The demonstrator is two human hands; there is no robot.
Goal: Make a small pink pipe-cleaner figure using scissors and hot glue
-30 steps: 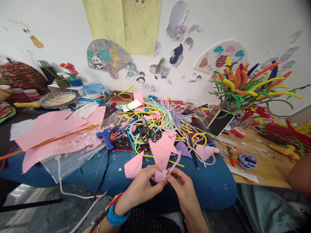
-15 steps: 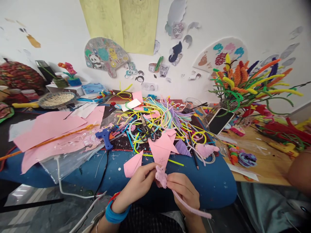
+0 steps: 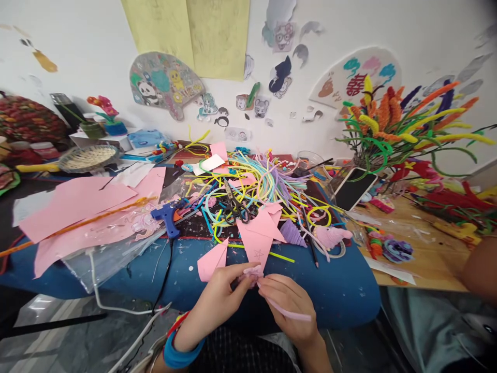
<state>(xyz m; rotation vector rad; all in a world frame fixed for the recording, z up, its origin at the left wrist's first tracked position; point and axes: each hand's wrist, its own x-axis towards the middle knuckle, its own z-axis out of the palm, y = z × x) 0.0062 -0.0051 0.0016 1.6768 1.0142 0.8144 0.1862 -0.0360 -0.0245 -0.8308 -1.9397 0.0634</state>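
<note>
Left hand [image 3: 224, 292] pinches pink bundle [image 3: 253, 271], right hand [image 3: 295, 301] grips stem [image 3: 292, 314]; best hold bundle steady, guide stem snugly, avoid crushing fuzz

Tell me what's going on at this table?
A person works bare-handed on a small pale-pink fuzzy piece. The left hand holds it, while the right hand pinches beside it, a loose strand trailing across that hand. Just beyond lies pink paper with a drawn star. Scissors rest on a heap of colourful strands, a blue glue gun to their left.
</note>
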